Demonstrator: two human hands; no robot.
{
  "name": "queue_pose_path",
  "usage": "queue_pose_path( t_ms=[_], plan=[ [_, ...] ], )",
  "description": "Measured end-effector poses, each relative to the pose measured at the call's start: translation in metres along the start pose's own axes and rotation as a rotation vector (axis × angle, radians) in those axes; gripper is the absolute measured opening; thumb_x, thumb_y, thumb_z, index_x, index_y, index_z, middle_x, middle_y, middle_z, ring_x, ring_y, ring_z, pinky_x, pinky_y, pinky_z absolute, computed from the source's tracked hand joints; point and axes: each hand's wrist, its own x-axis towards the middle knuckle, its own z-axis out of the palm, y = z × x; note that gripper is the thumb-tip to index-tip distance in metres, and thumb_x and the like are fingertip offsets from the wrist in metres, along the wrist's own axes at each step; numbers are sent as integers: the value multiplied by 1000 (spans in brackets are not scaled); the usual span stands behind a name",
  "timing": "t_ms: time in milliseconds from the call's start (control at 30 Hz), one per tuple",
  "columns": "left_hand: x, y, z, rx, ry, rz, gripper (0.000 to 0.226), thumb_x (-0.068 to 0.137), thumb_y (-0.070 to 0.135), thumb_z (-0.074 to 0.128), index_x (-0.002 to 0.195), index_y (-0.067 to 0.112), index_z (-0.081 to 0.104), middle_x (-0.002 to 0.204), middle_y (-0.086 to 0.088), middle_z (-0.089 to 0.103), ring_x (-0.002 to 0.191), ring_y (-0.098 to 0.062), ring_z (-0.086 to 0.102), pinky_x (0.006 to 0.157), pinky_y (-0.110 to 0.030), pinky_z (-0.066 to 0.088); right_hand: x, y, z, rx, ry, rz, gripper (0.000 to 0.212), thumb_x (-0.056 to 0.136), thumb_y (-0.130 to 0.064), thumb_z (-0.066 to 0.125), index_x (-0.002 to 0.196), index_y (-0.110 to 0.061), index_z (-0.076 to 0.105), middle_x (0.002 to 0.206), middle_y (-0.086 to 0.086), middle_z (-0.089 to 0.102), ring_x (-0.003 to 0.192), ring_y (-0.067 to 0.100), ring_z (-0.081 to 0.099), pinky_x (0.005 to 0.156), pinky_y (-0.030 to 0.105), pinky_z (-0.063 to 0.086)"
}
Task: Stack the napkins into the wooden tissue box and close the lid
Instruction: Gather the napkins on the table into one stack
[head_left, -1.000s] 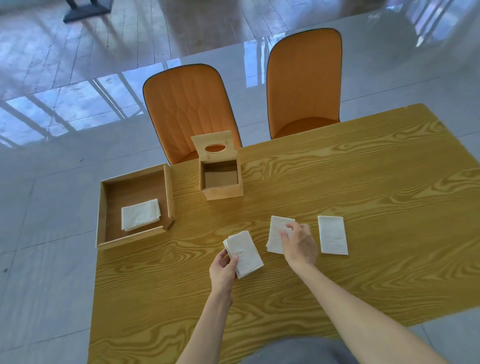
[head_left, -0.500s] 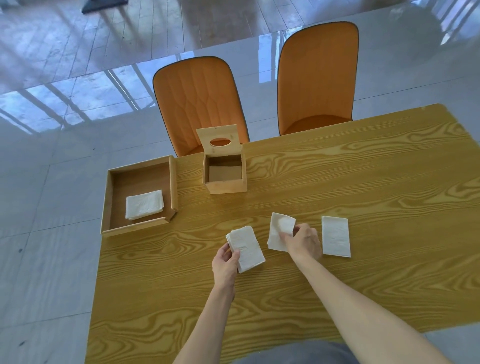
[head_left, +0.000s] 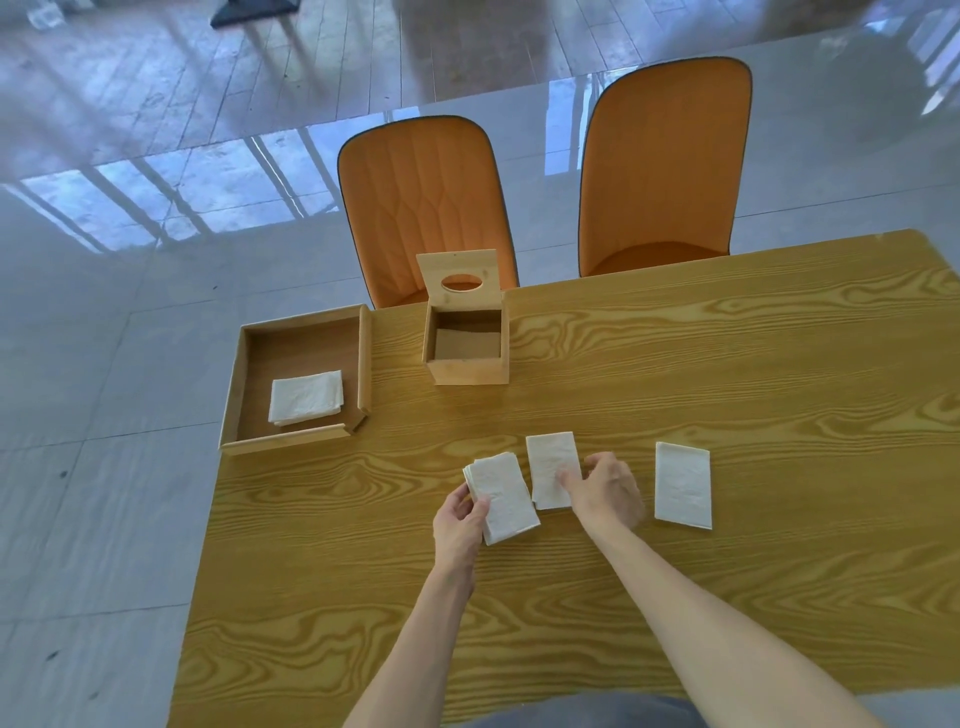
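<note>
**Now: two hands on the napkins, box lid up**

Right in front of the wooden tissue box (head_left: 466, 347), toward the person, the left hand (head_left: 460, 525) grips a small stack of napkins (head_left: 501, 496), thumb on top, fingers underneath. Just beside that stack, the right hand (head_left: 605, 491) presses its fingertips onto a single napkin (head_left: 550, 465) lying flat on the table (head_left: 727, 389); whether it has pinched the sheet, I cannot tell. Further right of the box, another napkin (head_left: 682, 485) lies alone. The box's lid (head_left: 460, 274) stands upright, oval hole showing, the inside looking bare. Left of the box, a wooden tray (head_left: 249, 358) holds one folded napkin (head_left: 306, 397).
</note>
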Motion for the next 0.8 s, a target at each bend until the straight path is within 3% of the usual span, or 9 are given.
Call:
queue_pose_path(
  t_ms=[233,367,500,667,800],
  plan=[
    [1,-2,-1,-7,-9,-2,47,94,11,64,139,10,51,126,-12,67,114,-27,65,100,-50,52,-3,-1,1,32,23,-66,25,88,-33,68,109,-19,68,112,4,66,99,24,63,72,32,47],
    [2,-2,-3,-30,7,-18,43,95,14,64,136,10,54,124,-11,67,114,-28,65,101,-51,51,1,5,-2,348,14,-164,24,90,-24,68,111,-12,70,104,5,74,93,19,68,72,30,53],
    [1,-1,-3,-54,10,-23,40,95,13,63,134,10,54,124,-12,68,113,-29,66,100,-49,53,-3,8,-7,714,-209,-85,22,87,-20,73,107,-12,69,95,3,75,81,14,72,65,29,61],
    [-1,0,-3,-60,1,-6,40,95,16,63,134,10,54,118,-10,71,110,-27,68,99,-49,53,-19,5,17,702,-405,-111,24,86,-18,75,106,-8,70,92,3,76,79,13,73,54,19,54],
    [0,-1,-3,-53,4,-7,38,97,19,60,133,10,56,117,-9,72,108,-26,69,99,-50,53,-23,3,36,450,-364,-152,26,83,-32,77,101,-14,73,94,-1,76,83,12,72,68,30,60]
  ],
)
